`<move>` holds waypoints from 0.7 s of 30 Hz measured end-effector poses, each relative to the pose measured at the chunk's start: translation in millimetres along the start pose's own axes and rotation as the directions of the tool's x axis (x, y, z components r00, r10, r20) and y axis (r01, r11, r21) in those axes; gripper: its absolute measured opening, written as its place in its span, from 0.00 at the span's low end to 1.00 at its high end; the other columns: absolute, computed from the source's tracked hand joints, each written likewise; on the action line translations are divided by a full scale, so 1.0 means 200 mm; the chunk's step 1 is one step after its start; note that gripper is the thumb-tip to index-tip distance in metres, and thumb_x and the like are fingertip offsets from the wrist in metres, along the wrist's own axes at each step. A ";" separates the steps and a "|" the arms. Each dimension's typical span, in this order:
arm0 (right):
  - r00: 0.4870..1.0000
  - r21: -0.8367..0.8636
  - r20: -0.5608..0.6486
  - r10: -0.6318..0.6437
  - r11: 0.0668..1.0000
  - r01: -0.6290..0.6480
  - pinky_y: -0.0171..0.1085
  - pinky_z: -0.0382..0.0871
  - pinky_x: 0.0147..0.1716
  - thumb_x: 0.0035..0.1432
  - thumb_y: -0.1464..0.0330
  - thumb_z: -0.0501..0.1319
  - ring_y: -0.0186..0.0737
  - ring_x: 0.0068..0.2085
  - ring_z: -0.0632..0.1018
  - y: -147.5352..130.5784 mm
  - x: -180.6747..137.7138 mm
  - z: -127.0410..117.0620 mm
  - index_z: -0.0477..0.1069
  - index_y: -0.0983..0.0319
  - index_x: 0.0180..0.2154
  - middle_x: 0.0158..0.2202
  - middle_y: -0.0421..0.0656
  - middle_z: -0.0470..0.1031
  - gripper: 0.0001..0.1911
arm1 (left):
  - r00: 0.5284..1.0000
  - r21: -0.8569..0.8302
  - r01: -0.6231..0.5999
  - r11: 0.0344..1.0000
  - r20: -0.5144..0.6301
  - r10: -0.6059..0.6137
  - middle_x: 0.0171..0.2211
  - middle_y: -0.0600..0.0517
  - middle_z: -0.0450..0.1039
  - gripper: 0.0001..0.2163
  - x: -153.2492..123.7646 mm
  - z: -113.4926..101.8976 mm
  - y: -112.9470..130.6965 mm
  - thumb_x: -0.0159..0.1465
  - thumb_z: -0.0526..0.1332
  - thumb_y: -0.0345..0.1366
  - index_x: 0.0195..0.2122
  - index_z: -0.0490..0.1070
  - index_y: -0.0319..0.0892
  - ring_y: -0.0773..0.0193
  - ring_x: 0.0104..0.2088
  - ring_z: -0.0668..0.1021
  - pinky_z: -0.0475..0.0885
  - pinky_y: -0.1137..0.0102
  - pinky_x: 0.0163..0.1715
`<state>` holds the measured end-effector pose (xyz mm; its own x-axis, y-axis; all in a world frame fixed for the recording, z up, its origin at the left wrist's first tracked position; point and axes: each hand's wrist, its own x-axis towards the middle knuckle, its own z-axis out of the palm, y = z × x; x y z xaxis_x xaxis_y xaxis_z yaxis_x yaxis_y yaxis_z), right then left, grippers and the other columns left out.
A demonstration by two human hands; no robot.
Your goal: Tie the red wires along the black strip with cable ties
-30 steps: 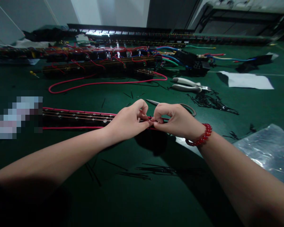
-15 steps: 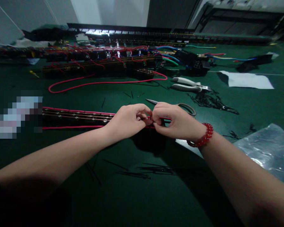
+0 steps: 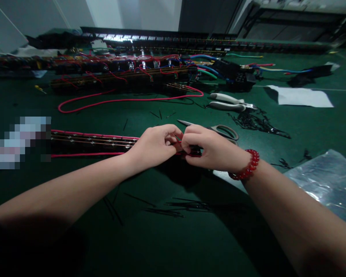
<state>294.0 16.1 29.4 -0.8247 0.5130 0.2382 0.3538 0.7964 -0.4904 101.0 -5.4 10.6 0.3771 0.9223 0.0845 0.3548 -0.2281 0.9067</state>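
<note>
A long dark strip with metal rods lies in front of me, with a red wire along each long edge. My left hand rests over its right part, fingers curled and closed around a red wire. Right beside it, my right hand is closed, its bent fingers meeting the left fingertips at the strip's end. What the right fingertips pinch is hidden. Scissors lie just behind my right hand, partly covered by it. Several thin black cable ties are spread on the table nearer to me.
Cutting pliers lie behind the scissors, next to a heap of black offcuts. A loose red cable loops in front of a wired assembly. White paper and a clear plastic bag are on the right.
My right hand has shifted slightly left, with its thumb lower and farther from the index finger. More of the scissors' handle shows. My left hand stays nearly in place.
</note>
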 end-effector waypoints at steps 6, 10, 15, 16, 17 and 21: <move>0.999 -0.026 -0.035 0.016 1.000 -0.017 0.34 0.59 0.30 0.49 0.77 0.59 0.35 0.31 0.67 0.00 -0.01 0.01 0.63 0.61 0.25 0.30 0.40 0.66 0.07 | 1.000 -0.026 -0.019 0.999 0.007 0.019 0.31 0.53 0.79 0.08 0.00 0.00 0.01 0.52 0.59 0.25 0.33 0.72 0.40 0.65 0.32 0.80 0.74 0.71 0.34; 0.998 -0.009 -0.061 0.008 1.000 -0.008 0.33 0.60 0.30 0.48 0.78 0.59 0.35 0.31 0.68 0.00 -0.01 0.01 0.63 0.61 0.24 0.29 0.40 0.68 0.07 | 0.999 0.019 -0.037 0.999 0.040 0.036 0.30 0.54 0.77 0.07 0.01 -0.01 0.01 0.54 0.62 0.28 0.35 0.72 0.40 0.67 0.32 0.78 0.71 0.72 0.33; 0.998 0.005 -0.060 -0.004 1.000 0.004 0.34 0.61 0.31 0.48 0.78 0.58 0.35 0.31 0.69 0.00 -0.01 0.01 0.62 0.60 0.24 0.27 0.40 0.69 0.08 | 0.998 0.084 -0.054 0.995 0.033 0.051 0.27 0.57 0.73 0.06 0.00 -0.02 0.02 0.55 0.62 0.28 0.34 0.72 0.40 0.72 0.26 0.70 0.64 0.75 0.26; 0.998 0.003 -0.061 -0.005 1.000 0.005 0.34 0.61 0.31 0.48 0.78 0.58 0.35 0.31 0.69 0.00 -0.01 0.01 0.62 0.60 0.24 0.27 0.39 0.69 0.08 | 0.998 0.076 -0.056 0.996 0.036 0.054 0.28 0.57 0.73 0.06 0.00 -0.02 0.02 0.55 0.62 0.28 0.34 0.71 0.40 0.72 0.26 0.69 0.64 0.75 0.26; 0.998 0.002 -0.064 -0.008 1.000 0.008 0.34 0.61 0.31 0.48 0.78 0.58 0.35 0.31 0.69 0.00 -0.01 0.01 0.62 0.60 0.24 0.26 0.39 0.69 0.08 | 0.998 0.063 -0.058 0.996 0.039 0.056 0.28 0.57 0.73 0.06 0.00 -0.02 0.02 0.55 0.61 0.27 0.34 0.71 0.40 0.72 0.26 0.69 0.64 0.75 0.26; 0.997 -0.005 -0.069 -0.022 1.000 0.022 0.34 0.62 0.31 0.47 0.78 0.58 0.35 0.30 0.69 0.00 -0.01 0.01 0.62 0.60 0.22 0.25 0.39 0.69 0.09 | 0.998 0.037 -0.062 0.997 0.037 0.060 0.28 0.57 0.72 0.08 0.00 -0.02 0.03 0.54 0.59 0.24 0.34 0.71 0.39 0.72 0.26 0.70 0.65 0.75 0.27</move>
<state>294.3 15.1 27.4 -0.7999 0.5159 0.3066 0.3379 0.8093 -0.4804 99.8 -6.0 17.5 0.4289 0.8948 0.1238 0.3623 -0.2960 0.8838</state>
